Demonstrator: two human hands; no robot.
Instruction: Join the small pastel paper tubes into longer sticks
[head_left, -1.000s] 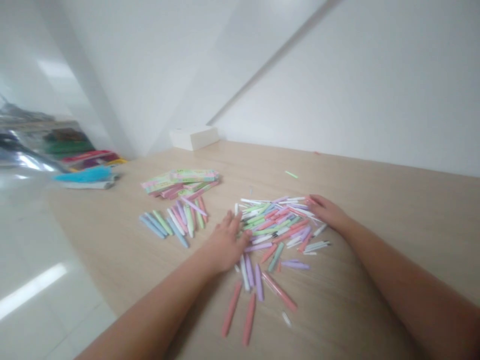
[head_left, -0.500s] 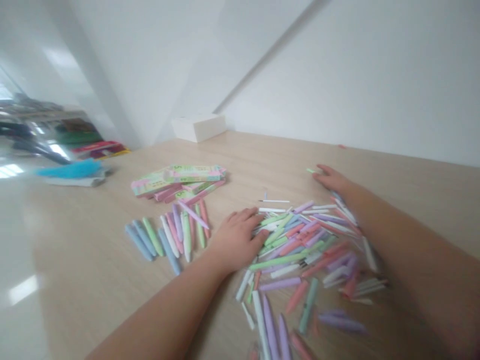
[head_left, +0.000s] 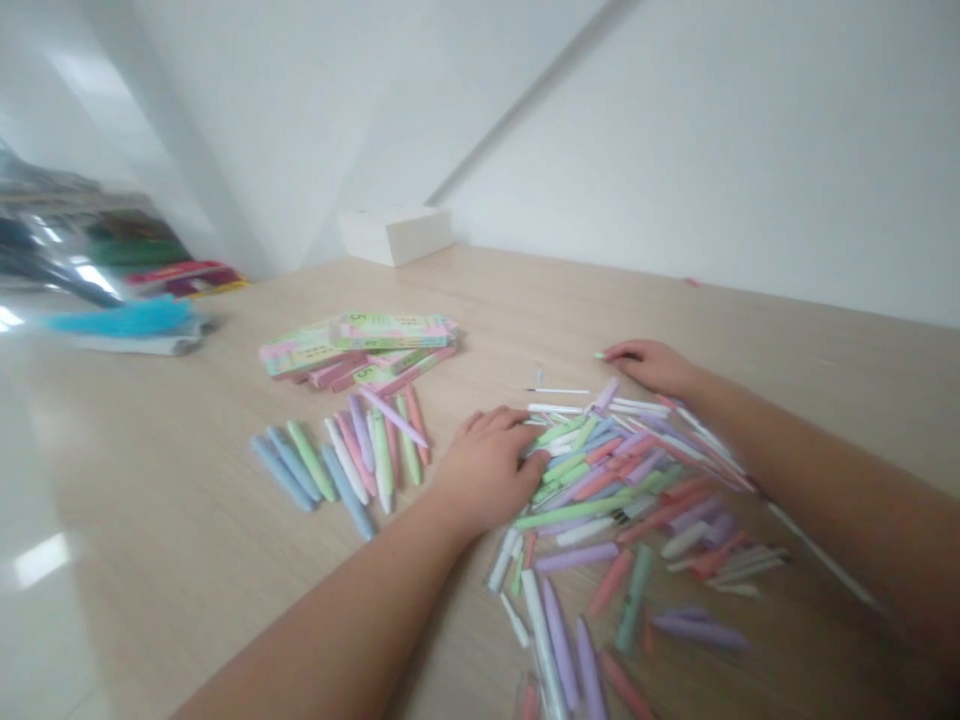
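Note:
A loose heap of pastel pen parts (head_left: pixel 585 505), with barrels, caps and thin white refills, covers the middle of the table. My left hand (head_left: pixel 491 470) lies palm down against the heap's left edge, fingers stretched out and thumb apart. Beyond the heap's far side, my right hand (head_left: pixel 652 365) is low over the table with its fingers closed, and a small light-green pen piece (head_left: pixel 598 355) shows at its fingertips. A dark-tipped refill (head_left: pixel 559 391) lies between the two hands. Left of my left hand is a group of pens (head_left: pixel 382 450) in several colours.
Printed pen boxes (head_left: pixel 397 330) are stacked behind the group of pens. A white box (head_left: pixel 397 235) stands by the wall. On the table's left edge lies a bright blue item (head_left: pixel 127 318) on something white. A small red piece (head_left: pixel 691 282) rests near the wall.
My right hand has moved left and slightly nearer with the light-green piece at its fingertips. My left hand remains at the heap's edge. The view has shifted a little.

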